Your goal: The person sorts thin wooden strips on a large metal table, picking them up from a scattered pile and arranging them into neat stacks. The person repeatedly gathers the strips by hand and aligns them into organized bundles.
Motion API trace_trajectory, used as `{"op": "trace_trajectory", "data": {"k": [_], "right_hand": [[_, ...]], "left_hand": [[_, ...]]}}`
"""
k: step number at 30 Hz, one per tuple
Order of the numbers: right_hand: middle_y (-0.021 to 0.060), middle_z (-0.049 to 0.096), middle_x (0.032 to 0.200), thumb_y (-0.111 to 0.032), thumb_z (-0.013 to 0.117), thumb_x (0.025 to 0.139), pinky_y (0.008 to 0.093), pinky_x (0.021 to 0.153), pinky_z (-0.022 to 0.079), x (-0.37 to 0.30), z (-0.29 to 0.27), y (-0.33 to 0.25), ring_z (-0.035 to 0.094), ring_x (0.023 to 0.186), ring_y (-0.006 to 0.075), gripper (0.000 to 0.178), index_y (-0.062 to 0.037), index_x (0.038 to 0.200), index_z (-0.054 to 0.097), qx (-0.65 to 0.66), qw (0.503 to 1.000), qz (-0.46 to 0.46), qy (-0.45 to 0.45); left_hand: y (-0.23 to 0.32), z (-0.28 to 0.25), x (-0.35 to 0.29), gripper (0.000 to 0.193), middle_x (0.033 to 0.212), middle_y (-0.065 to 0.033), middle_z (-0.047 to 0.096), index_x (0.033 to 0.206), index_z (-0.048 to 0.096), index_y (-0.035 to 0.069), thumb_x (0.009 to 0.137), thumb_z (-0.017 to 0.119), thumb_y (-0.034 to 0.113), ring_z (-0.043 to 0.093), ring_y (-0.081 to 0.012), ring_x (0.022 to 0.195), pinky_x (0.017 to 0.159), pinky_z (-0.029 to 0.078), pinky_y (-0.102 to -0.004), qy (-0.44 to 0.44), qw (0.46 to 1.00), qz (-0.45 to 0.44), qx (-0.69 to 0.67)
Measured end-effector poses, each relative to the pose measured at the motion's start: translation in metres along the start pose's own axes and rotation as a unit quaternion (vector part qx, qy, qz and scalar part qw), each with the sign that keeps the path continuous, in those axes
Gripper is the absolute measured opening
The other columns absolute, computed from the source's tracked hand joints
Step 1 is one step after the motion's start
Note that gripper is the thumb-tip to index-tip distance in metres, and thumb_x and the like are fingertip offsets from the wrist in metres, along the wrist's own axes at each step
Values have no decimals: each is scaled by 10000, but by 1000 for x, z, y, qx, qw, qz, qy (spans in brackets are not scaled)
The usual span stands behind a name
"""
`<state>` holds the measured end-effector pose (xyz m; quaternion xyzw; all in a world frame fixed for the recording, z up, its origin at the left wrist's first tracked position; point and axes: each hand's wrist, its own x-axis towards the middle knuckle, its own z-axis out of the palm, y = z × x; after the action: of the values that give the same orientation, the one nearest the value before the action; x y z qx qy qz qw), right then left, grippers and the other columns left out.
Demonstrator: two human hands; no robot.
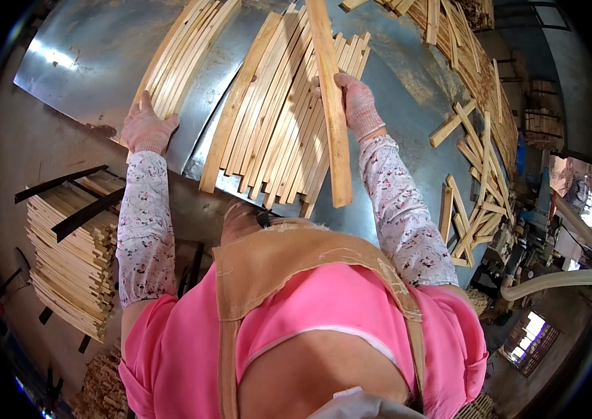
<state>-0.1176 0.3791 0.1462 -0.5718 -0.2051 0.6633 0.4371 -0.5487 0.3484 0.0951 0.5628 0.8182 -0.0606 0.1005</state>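
My right hand (356, 103), in a pale knitted glove, is closed around a long wooden strip (332, 140). The strip stands out above a row of wooden strips (268, 126) laid side by side with uneven near ends. Farther left, a narrower group of strips (188, 59) lies on the metal table (86, 70). Against the near end of that group rests my left hand (148, 127), gloved as well, its fingers spread and its thumb apart. Whether its fingertips reach under the strips is hidden.
Loose wood pieces (477, 181) lie criss-crossed along the table's right side. At the lower left stands a tall stack of strips (69, 262) with dark metal bars (86, 216) on top. A pale hose (561, 283) bends at the far right.
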Motion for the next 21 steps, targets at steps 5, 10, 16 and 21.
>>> {"op": "trace_trajectory", "data": {"k": [5, 10, 16, 21], "right_hand": [[116, 748, 940, -314, 437, 1157, 326, 519, 579, 2, 11, 17, 685, 620, 171, 422, 33, 1306, 623, 27, 999, -12, 45], [94, 747, 909, -583, 569, 1082, 262, 458, 444, -20, 11, 38, 574, 527, 95, 609, -55, 1382, 615, 264, 949, 3, -172], [103, 774, 942, -441, 667, 1005, 276, 459, 481, -23, -11, 56, 616, 544, 101, 574, -32, 1401, 591, 256, 938, 10, -235], [192, 725, 1015, -331, 617, 985, 363, 543, 605, -66, 11, 15, 710, 660, 219, 644, -38, 1535, 456, 4, 995, 9, -100]], "left_hand": [[-5, -2, 1, 1179, 1693, -189, 388, 1720, 299, 160, 777, 823, 637, 403, -374, 1547, 1221, 417, -469, -33, 998, 48, 20], [-28, -6, 8, 1263, 1747, -208, 291, 1740, 223, 157, 762, 833, 672, 324, -426, 1586, 1253, 372, -518, -31, 999, 23, -20], [-32, -18, 20, 1303, 1670, -239, 393, 1740, 227, 185, 714, 865, 671, 476, -438, 1492, 1165, 474, -566, -107, 992, 15, -70], [-22, -42, 9, 1249, 1569, -201, 506, 1732, 259, 211, 729, 859, 651, 506, -383, 1456, 1146, 503, -503, -84, 996, 7, -38]]}}
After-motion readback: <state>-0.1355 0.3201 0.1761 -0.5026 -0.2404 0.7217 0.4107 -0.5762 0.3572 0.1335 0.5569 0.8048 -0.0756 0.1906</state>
